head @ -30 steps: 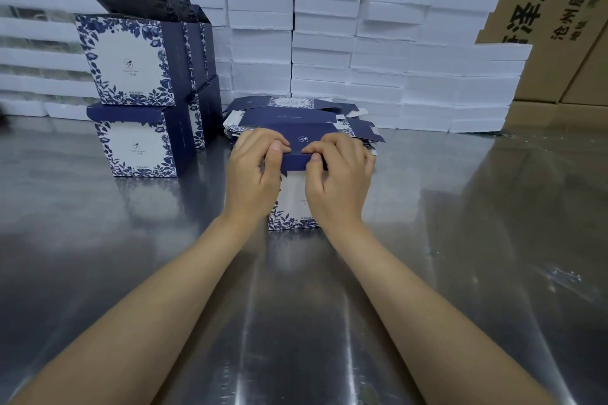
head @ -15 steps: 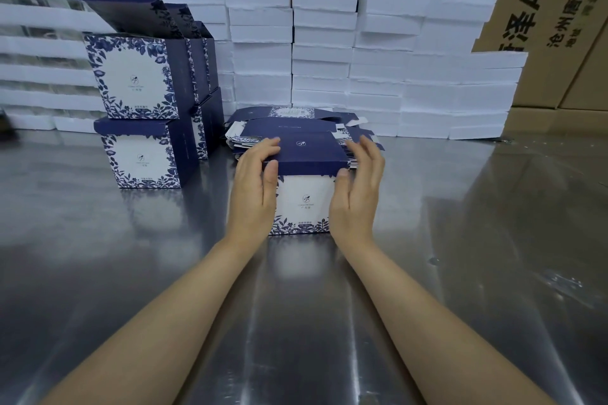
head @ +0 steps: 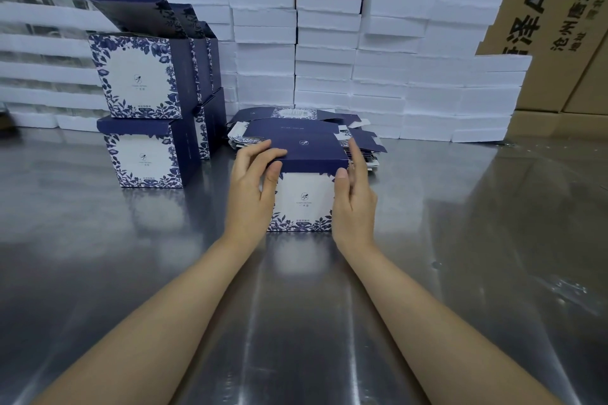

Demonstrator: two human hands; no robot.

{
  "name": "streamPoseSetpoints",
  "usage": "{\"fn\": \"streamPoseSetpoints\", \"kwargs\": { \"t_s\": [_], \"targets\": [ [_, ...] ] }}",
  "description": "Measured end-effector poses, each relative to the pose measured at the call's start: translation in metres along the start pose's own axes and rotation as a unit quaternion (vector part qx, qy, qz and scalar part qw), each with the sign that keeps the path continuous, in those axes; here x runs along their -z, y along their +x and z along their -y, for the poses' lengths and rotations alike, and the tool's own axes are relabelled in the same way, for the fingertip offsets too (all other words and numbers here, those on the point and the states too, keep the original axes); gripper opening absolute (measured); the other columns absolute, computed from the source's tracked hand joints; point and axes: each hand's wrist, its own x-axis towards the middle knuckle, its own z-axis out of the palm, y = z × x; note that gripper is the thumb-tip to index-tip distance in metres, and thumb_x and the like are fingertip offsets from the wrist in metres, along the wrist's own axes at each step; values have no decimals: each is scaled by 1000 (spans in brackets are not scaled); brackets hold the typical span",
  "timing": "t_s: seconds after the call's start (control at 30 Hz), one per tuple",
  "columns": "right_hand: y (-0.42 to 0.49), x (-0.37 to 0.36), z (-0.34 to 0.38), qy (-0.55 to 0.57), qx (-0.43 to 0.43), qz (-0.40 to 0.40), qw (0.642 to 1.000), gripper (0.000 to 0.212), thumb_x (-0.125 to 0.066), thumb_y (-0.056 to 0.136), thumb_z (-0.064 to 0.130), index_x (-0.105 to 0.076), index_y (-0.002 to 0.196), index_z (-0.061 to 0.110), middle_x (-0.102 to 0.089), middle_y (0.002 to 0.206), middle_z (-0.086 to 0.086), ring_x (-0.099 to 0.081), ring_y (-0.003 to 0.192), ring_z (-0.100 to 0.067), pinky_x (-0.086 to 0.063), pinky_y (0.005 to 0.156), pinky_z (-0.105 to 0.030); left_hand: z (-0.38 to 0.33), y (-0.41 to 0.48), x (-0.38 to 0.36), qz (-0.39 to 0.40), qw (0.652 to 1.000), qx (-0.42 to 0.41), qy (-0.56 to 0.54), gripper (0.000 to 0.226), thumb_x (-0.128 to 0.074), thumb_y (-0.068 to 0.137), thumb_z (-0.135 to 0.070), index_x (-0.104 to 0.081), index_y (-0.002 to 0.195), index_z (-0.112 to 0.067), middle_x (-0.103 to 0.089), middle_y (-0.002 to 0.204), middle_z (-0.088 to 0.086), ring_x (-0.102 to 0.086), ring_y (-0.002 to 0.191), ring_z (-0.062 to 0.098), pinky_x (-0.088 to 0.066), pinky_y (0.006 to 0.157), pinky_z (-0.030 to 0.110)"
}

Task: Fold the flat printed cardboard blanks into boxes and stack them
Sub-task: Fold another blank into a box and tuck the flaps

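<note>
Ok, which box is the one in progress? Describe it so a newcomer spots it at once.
On the steel table, in front of the wall of white foam blocks, a pile of flat blanks lies mid-table. Just nearer the person stands one box, held between the left hand and right hand. Unlike the stacked boxes at left, it stands alone, lid closed.

Left hand (head: pixel 251 187) grips folded box (head: pixel 306 200), right hand (head: pixel 355 204) touches.

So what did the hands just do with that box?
Both hands left the front edge of the lid and moved out to the sides of the box. The left hand now holds its top left corner; the right hand lies flat against its right side. The stacked boxes and flat blanks stayed put.
</note>
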Motion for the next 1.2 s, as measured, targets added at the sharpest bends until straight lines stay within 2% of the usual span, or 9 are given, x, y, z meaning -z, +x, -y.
{"fn": "streamPoseSetpoints", "kwargs": {
  "t_s": [0.07, 0.17, 0.23, 0.3, 0.43, 0.67, 0.87, 1.0, 1.2],
  "targets": [
    [1, 2, -1, 3, 5, -12, 1000, 43, -38, 97, 36, -48, 138, 30, -63, 87, 14, -47, 61, -10, -38, 60, -17, -2, -1, 0, -1, 1000, -2, -12, 22, -49, 101, -18, -66, 116, -19, -48, 127, -4, -45, 124, 6, -35, 101, 12],
    [2, 7, 1, 29, 31, -69, 997, 33, -40, 100, 23, -54, 129, 24, -64, 121, 9, -62, 98, -10, -49, 85, -28, -11, -9, -10, 3, 999, -19, -45, 23, -49, 101, -19, -64, 117, -22, -47, 129, -1, -43, 122, -4, -42, 93, 12],
    [6, 14, 4, 35, 48, -121, 991, 32, -37, 99, 17, -52, 123, 31, -59, 130, -6, -57, 117, -17, -46, 97, -31, -19, -18, -27, 1, 999, -43, -25, 26, -47, 100, -19, -63, 121, -18, -46, 133, 4, -44, 126, 8, -44, 99, 24],
    [18, 30, 3, 26, 49, -177, 983, 35, -35, 96, 10, -50, 118, 33, -60, 126, -8, -56, 115, -12, -44, 96, -23, -29, -24, -50, 30, 997, -75, 14, 32, -46, 100, -16, -59, 128, -11, -43, 140, 10, -44, 129, 23, -46, 100, 35],
    [44, 77, -25, -14, 38, -295, 955, 32, -34, 94, -1, -54, 118, 1, -56, 109, 16, -54, 96, 13, -38, 81, -5, -55, -28, -111, 112, 988, -107, 25, 44, -37, 100, -24, -49, 140, -10, -33, 153, 12, -39, 136, 26, -54, 88, 42],
    [80, 120, -78, -91, -12, -311, 946, 41, -32, 96, 12, -50, 132, 9, -55, 120, 6, -48, 99, 4, -33, 80, 2, -71, -9, -219, 126, 991, -27, -28, 48, -40, 101, -19, -35, 148, -21, -7, 163, -4, -45, 129, 18, -54, 76, 40],
    [133, 125, -126, -140, -17, -344, 928, 46, -30, 95, 12, -45, 138, 9, -53, 137, -6, -51, 121, -18, -40, 99, -21, -40, 26, -285, 172, 982, -76, 19, 64, -50, 99, -12, -20, 154, -25, 4, 163, 2, -49, 126, 22, -53, 73, 34],
    [168, 119, -161, -142, -39, -316, 937, 47, -33, 95, 13, -40, 141, 14, -52, 137, -3, -54, 109, -15, -41, 101, -42, -20, 45, -322, 144, 980, -80, 115, 76, -50, 97, -7, -3, 155, -22, 7, 161, 17, -13, 148, 29, -29, 115, 37],
    [211, 99, -202, -120, -63, -171, 976, 61, -41, 95, 3, -24, 150, 22, -41, 144, 3, -49, 117, -11, -37, 106, -32, 7, 73, -352, 162, 937, -35, 307, 55, -23, 105, -10, 7, 152, -1, 26, 153, 28, 19, 145, 38, 11, 118, 43]
  ]
}}
